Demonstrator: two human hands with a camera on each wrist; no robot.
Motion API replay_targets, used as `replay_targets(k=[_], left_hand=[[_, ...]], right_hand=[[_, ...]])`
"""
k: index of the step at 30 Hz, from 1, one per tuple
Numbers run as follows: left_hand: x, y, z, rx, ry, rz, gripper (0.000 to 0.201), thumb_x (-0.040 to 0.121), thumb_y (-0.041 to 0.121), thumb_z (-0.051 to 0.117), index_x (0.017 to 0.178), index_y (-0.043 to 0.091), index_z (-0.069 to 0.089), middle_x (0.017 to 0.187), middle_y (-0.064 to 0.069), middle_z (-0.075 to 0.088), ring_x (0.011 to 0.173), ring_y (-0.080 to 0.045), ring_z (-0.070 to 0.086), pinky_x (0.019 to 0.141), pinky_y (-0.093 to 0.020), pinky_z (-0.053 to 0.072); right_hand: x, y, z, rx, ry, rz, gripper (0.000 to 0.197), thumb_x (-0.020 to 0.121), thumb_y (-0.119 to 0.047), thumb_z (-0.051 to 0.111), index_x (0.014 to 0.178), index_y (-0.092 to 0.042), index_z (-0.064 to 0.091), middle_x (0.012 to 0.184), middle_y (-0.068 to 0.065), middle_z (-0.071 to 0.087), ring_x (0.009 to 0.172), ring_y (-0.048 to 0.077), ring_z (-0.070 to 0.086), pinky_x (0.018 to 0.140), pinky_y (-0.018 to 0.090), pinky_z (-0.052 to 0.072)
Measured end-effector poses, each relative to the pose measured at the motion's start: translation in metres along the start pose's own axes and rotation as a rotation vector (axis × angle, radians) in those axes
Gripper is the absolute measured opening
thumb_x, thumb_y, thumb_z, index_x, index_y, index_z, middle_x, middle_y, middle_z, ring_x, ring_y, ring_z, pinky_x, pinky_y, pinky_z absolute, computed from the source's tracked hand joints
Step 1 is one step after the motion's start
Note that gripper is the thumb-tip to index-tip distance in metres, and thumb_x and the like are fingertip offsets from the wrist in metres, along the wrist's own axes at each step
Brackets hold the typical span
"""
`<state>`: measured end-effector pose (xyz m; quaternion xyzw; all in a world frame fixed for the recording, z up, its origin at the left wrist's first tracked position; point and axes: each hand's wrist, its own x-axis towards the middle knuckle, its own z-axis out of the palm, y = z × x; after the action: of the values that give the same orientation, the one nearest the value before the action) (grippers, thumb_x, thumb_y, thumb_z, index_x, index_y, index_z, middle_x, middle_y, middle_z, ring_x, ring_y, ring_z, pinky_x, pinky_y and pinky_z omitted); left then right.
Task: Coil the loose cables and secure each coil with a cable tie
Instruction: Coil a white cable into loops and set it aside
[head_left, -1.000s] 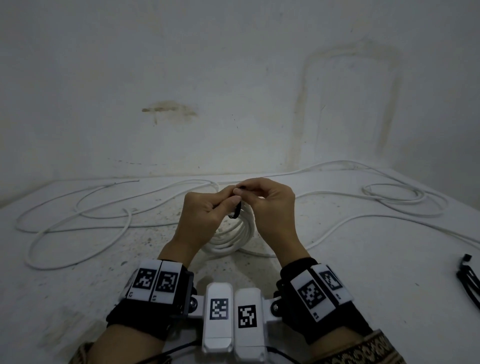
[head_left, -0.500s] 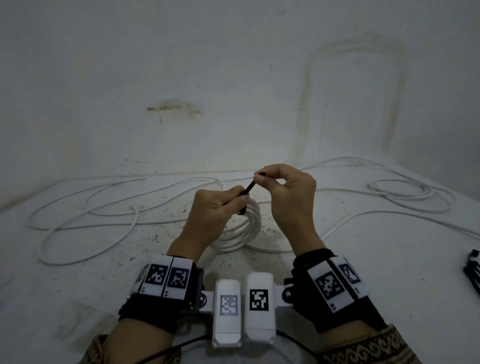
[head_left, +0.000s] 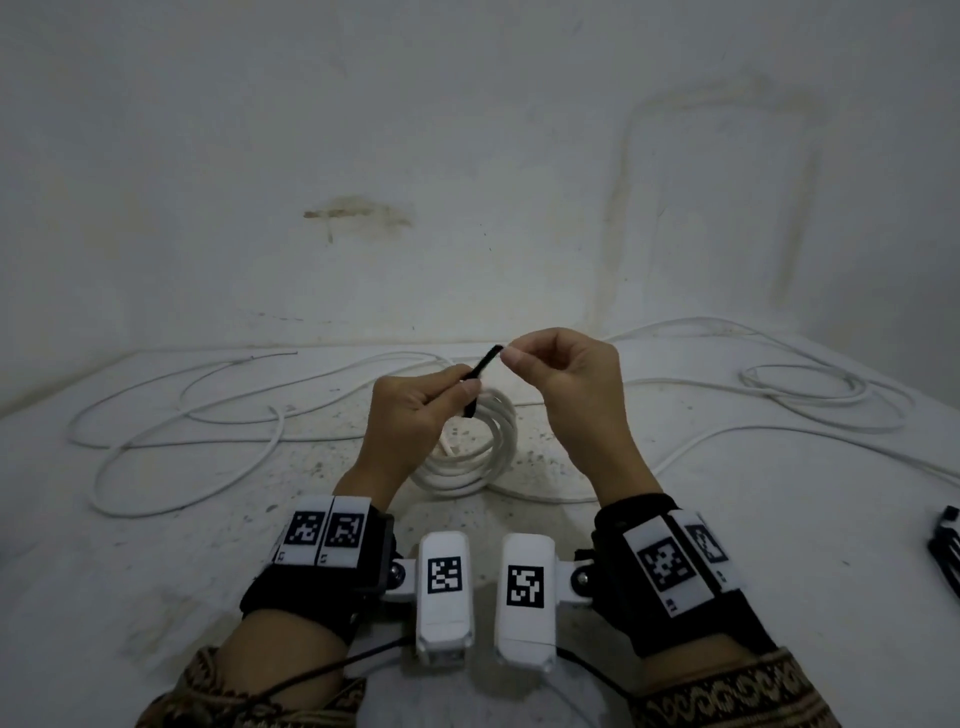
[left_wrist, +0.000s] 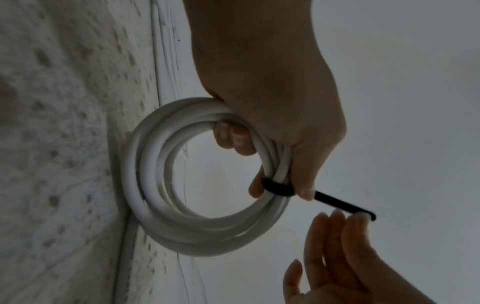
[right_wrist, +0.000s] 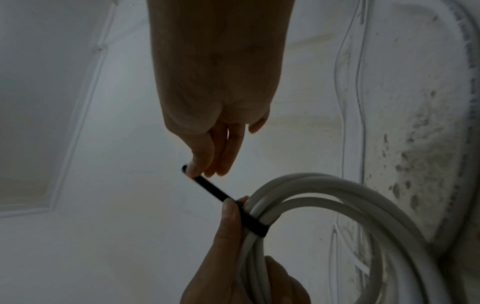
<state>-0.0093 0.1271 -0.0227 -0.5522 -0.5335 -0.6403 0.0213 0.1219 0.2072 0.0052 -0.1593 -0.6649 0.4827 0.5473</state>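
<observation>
A coil of white cable (head_left: 480, 447) (left_wrist: 166, 185) (right_wrist: 337, 205) stands upright over the table, and my left hand (head_left: 415, 410) (left_wrist: 272, 102) grips its top. A black cable tie (head_left: 480, 371) (left_wrist: 335, 203) (right_wrist: 210, 190) is looped round the coil's strands under my left thumb and forefinger. Its free tail slants up to the right, where my right hand (head_left: 561, 369) (right_wrist: 207, 160) pinches the tip between thumb and fingers. Both hands hover above the white table (head_left: 727, 519).
Loose white cable (head_left: 182, 415) sprawls over the table's left half, and another loose loop (head_left: 810, 395) lies at the far right. A bundle of black cable ties (head_left: 948, 551) rests at the right edge. A white wall stands close behind.
My right hand has drawn the tie's tail up and to the right, away from my left hand. The loop round the coil has tightened.
</observation>
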Motion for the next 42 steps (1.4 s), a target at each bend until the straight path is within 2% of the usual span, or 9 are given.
replay_targets(k=[3,6,13,19,26,30,36,39,42], left_hand=[[0.003,-0.008,-0.006,-0.091,0.122,-0.175,0.019,0.086,0.003,0.063,0.093,0.019,0.071,0.044,0.011,0.054,0.033,-0.003,0.037,0.036,-0.017,0.030],[0.006,-0.007,-0.010,-0.194,0.207,-0.283,0.016,0.087,0.008,0.063,0.101,0.009,0.070,0.054,-0.012,0.055,0.029,-0.013,0.032,0.034,-0.022,0.026],[0.017,0.007,-0.028,-0.415,0.269,-0.613,0.038,0.092,0.036,0.054,0.077,0.002,0.066,0.053,-0.015,0.059,0.029,-0.016,0.036,0.036,-0.020,0.032],[0.000,0.032,-0.088,-0.074,0.331,-0.564,0.027,0.091,0.026,0.060,0.107,0.007,0.050,0.077,-0.012,0.065,0.051,-0.015,0.060,0.053,-0.029,0.052],[-0.067,0.037,-0.193,0.206,0.449,-0.699,0.015,0.090,0.016,0.062,0.087,0.003,0.057,0.084,-0.019,0.067,0.074,-0.025,0.068,0.068,-0.040,0.055],[-0.101,0.034,-0.245,0.638,0.311,-0.758,0.024,0.090,0.025,0.062,0.081,0.003,0.062,0.079,-0.011,0.067,0.069,-0.025,0.061,0.053,-0.031,0.045],[-0.117,0.024,-0.264,1.173,-0.080,-0.660,0.027,0.090,0.023,0.062,0.083,-0.001,0.070,0.084,-0.013,0.067,0.077,-0.023,0.060,0.062,-0.028,0.039],[-0.108,0.026,-0.265,1.353,-0.230,-0.672,0.031,0.089,0.029,0.063,0.073,0.003,0.062,0.074,-0.008,0.060,0.072,-0.021,0.056,0.059,-0.026,0.036],[-0.092,0.034,-0.256,1.440,-0.302,-0.708,0.032,0.089,0.021,0.061,0.065,0.010,0.043,0.068,-0.002,0.046,0.067,-0.018,0.048,0.053,-0.024,0.033]], right_hand=[[0.001,0.017,-0.002,-0.171,-0.113,0.140,0.020,0.082,-0.012,0.070,0.102,-0.011,0.065,0.103,0.003,0.065,0.100,0.014,0.060,0.087,0.028,0.048],[-0.004,0.029,0.002,-0.373,-0.404,0.269,0.042,0.086,-0.013,0.065,0.126,-0.013,0.053,0.118,0.003,0.057,0.109,0.015,0.053,0.090,0.033,0.045],[-0.008,0.014,0.015,-0.232,-0.344,0.215,0.021,0.092,-0.009,0.056,0.112,-0.011,0.063,0.089,0.007,0.064,0.079,0.022,0.064,0.068,0.032,0.055],[-0.017,-0.008,0.070,-0.140,-0.412,0.301,0.010,0.085,-0.002,0.061,0.091,0.003,0.068,0.075,0.017,0.064,0.064,0.025,0.061,0.062,0.035,0.055],[-0.057,-0.026,0.169,-0.185,-0.757,0.443,0.018,0.084,0.000,0.064,0.087,0.018,0.064,0.070,0.020,0.061,0.057,0.026,0.060,0.064,0.040,0.058],[-0.081,-0.030,0.214,-0.246,-0.961,0.531,0.022,0.085,0.000,0.065,0.096,0.019,0.061,0.067,0.018,0.059,0.057,0.027,0.060,0.070,0.043,0.058],[-0.098,-0.025,0.243,-0.479,-1.089,0.474,0.019,0.082,-0.009,0.071,0.077,0.001,0.055,0.078,0.023,0.062,0.083,0.040,0.068,0.084,0.052,0.054],[-0.098,-0.023,0.243,-0.519,-1.092,0.458,0.028,0.084,-0.013,0.070,0.065,-0.002,0.052,0.066,0.014,0.055,0.063,0.028,0.060,0.080,0.046,0.057],[-0.095,-0.023,0.233,-0.536,-1.083,0.425,0.037,0.087,-0.027,0.067,0.097,0.009,0.064,0.082,0.017,0.063,0.073,0.027,0.062,0.076,0.042,0.059]])
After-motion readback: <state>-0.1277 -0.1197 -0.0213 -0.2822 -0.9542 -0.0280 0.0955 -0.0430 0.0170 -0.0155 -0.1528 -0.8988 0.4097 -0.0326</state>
